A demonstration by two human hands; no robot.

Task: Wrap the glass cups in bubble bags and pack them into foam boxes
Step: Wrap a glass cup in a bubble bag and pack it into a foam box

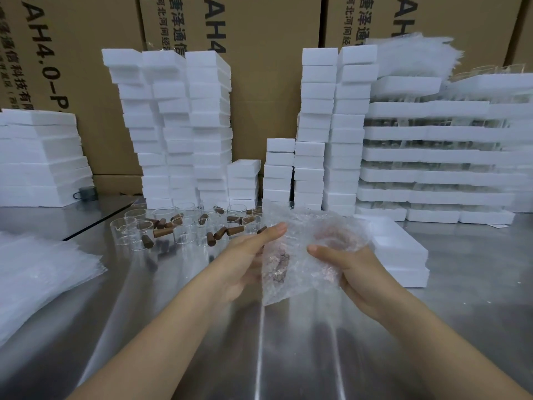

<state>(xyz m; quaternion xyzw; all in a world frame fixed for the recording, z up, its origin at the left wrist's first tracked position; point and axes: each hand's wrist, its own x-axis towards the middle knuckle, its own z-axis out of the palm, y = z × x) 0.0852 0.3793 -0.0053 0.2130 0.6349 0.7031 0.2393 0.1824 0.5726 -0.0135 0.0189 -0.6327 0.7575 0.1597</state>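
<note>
Over a steel surface (259, 356), a person's left hand (248, 255) and right hand (354, 269) hold a bubble bag (300, 284) in the air between them, each with fingers closed on one side of it. A brown-and-clear shape inside appears to be a cup (281, 262), though the wrap blurs it. Behind the bag, bare cups (178, 226) and brown plugs (163, 232) lie scattered on the surface. Flat bags (37, 272) lie at left, foam boxes (398, 249) just right of the hands, and taller stacks (178, 125) stand against cartons (268, 82).
</note>
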